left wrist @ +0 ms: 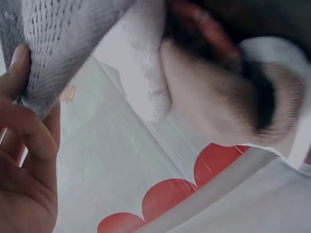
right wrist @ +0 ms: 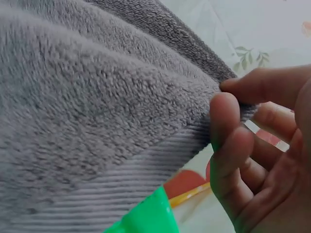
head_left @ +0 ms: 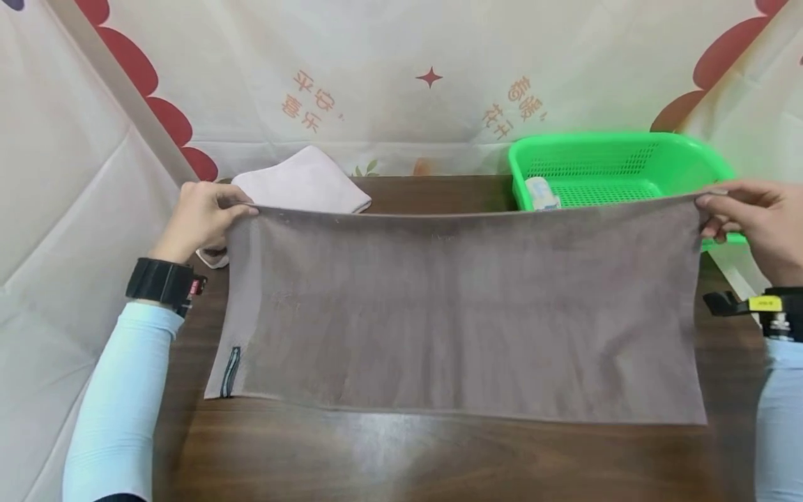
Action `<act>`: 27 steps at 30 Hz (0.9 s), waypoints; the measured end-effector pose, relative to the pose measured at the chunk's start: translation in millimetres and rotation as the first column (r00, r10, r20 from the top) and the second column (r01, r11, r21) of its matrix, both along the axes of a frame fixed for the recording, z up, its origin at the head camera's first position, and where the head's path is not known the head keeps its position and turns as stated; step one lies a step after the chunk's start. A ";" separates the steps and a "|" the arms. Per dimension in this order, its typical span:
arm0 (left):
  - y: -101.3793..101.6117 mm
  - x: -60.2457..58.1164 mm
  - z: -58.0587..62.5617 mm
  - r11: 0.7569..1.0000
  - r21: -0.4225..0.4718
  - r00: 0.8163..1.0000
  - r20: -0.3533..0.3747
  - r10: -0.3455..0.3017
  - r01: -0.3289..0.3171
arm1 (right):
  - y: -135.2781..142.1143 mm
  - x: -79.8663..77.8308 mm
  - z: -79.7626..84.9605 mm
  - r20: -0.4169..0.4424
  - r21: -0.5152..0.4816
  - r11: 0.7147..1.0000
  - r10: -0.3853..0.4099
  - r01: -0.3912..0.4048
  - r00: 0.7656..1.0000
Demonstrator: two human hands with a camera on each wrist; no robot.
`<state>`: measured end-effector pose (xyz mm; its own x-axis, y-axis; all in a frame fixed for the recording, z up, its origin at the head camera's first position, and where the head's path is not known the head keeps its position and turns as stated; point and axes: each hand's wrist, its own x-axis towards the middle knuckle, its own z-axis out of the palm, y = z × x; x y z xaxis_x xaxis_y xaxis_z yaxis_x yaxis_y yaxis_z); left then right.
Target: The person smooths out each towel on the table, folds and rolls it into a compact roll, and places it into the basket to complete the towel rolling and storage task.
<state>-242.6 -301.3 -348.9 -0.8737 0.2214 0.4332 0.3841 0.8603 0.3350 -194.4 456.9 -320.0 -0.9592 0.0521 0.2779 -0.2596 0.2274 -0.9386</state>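
Note:
A grey-brown towel (head_left: 464,314) is stretched wide across the head view, hanging from its upper corners over the dark wooden table. My left hand (head_left: 203,216) pinches the upper left corner between thumb and fingers; the left wrist view shows the ribbed edge of the towel (left wrist: 63,53) in that grip. At the upper right corner my right hand (head_left: 762,219) pinches the cloth, and its plush pile and ribbed border fill much of the right wrist view. A small dark striped label (head_left: 231,371) sits low on the paler left border.
Behind the towel, a folded white cloth (head_left: 307,183) lies at the back left. A green plastic basket (head_left: 690,167) stands at the back right with a small white item (head_left: 541,193) inside. Near my left wrist is a brown-and-white thing (left wrist: 209,97), partly hidden. Printed fabric walls enclose the table (head_left: 389,460).

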 end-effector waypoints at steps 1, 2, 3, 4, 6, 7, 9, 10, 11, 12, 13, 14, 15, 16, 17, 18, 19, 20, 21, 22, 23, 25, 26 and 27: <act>-0.1 -3.8 3.0 1.000 0.020 1.000 -0.004 0.014 -0.014 | -1.4 -4.8 4.3 -0.017 -0.054 0.998 0.013 -0.014 1.000; 0.1 -7.4 6.1 0.999 0.042 1.000 -0.012 0.023 -0.022 | -3.3 -9.8 7.9 -0.039 -0.105 0.994 0.019 -0.023 0.999; 0.7 -10.6 9.4 0.997 0.066 0.999 -0.018 0.032 -0.030 | -5.2 -14.4 10.9 -0.062 -0.146 0.989 0.022 -0.031 0.998; 1.9 -13.4 12.6 0.996 0.084 0.999 -0.034 0.035 -0.032 | -7.1 -18.2 13.4 -0.082 -0.168 0.985 0.016 -0.030 0.997; 4.9 -15.9 17.8 0.993 0.112 0.998 -0.055 0.037 -0.031 | -10.2 -23.0 15.1 -0.128 -0.221 0.975 0.009 -0.037 0.992; 6.5 -15.5 19.7 0.992 0.119 0.998 -0.060 0.037 -0.029 | -11.2 -23.7 14.5 -0.151 -0.242 0.970 0.003 -0.040 0.989; 8.9 -12.1 21.3 0.993 0.113 0.997 -0.067 0.032 -0.024 | -12.5 -21.3 10.0 -0.204 -0.268 0.962 -0.007 -0.049 0.979; 9.4 -9.1 20.9 0.995 0.101 0.997 -0.068 0.026 -0.019 | -12.4 -18.6 6.5 -0.228 -0.282 0.958 -0.009 -0.057 0.974; 9.3 -5.4 19.8 0.996 0.092 0.998 -0.060 0.017 -0.011 | -11.9 -15.0 2.3 -0.253 -0.302 0.950 -0.005 -0.074 0.967; 8.4 -0.9 18.0 0.997 0.081 0.999 -0.049 0.003 0.001 | -11.0 -10.5 -2.0 -0.272 -0.309 0.947 -0.003 -0.084 0.962; 6.8 4.3 15.8 0.997 0.079 1.000 -0.028 -0.010 0.013 | -9.7 -5.8 -6.4 -0.290 -0.311 0.946 0.001 -0.095 0.957; 4.6 10.1 13.0 0.996 0.082 1.000 0.001 -0.027 0.027 | -8.4 -0.6 -11.1 -0.309 -0.310 0.944 0.015 -0.115 0.951; 1.6 16.7 9.8 0.995 0.088 0.998 0.032 -0.046 0.043 | -6.6 5.2 -15.6 -0.323 -0.303 0.944 0.029 -0.132 0.946; -1.9 24.4 6.9 0.993 0.103 0.995 0.079 -0.060 0.052 | -4.8 11.5 -19.6 -0.333 -0.296 0.943 0.049 -0.154 0.941; -5.4 32.4 3.7 0.991 0.124 0.989 0.127 -0.073 0.057 | -2.5 17.5 -23.5 -0.348 -0.300 0.934 0.082 -0.194 0.934; -9.3 40.1 0.0 0.988 0.142 0.983 0.164 -0.087 0.064 | 0.2 23.9 -27.1 -0.356 -0.289 0.929 0.119 -0.230 0.927; -12.9 48.1 -3.7 0.985 0.159 0.975 0.197 -0.100 0.069 | 2.8 30.9 -30.5 -0.357 -0.277 0.925 0.152 -0.259 0.922; -16.2 55.9 -7.9 0.981 0.177 0.967 0.225 -0.118 0.078 | 5.4 38.2 -34.0 -0.353 -0.268 0.919 0.186 -0.290 0.917; -18.9 62.8 -12.4 0.977 0.190 0.961 0.235 -0.144 0.100 | 8.6 45.7 -37.4 -0.338 -0.246 0.919 0.217 -0.308 0.916; -20.6 69.5 -17.3 0.971 0.210 0.955 0.246 -0.168 0.116 | 12.0 52.8 -41.6 -0.325 -0.234 0.912 0.254 -0.337 0.911; -21.9 75.0 -23.1 0.962 0.228 0.949 0.239 -0.207 0.153 | 16.1 59.2 -47.0 -0.314 -0.237 0.895 0.298 -0.379 0.901; -22.1 84.5 -35.2 0.941 0.255 0.936 0.215 -0.280 0.223 | 22.6 73.2 -57.4 -0.259 -0.149 0.912 0.336 -0.381 0.906; -21.1 88.4 -41.7 0.929 0.269 0.927 0.206 -0.313 0.254 | 25.5 78.9 -63.2 -0.237 -0.115 0.915 0.352 -0.386 0.906; -20.0 92.1 -47.8 0.920 0.274 0.919 0.203 -0.339 0.279 | 28.3 84.2 -68.8 -0.216 -0.068 0.920 0.365 -0.387 0.906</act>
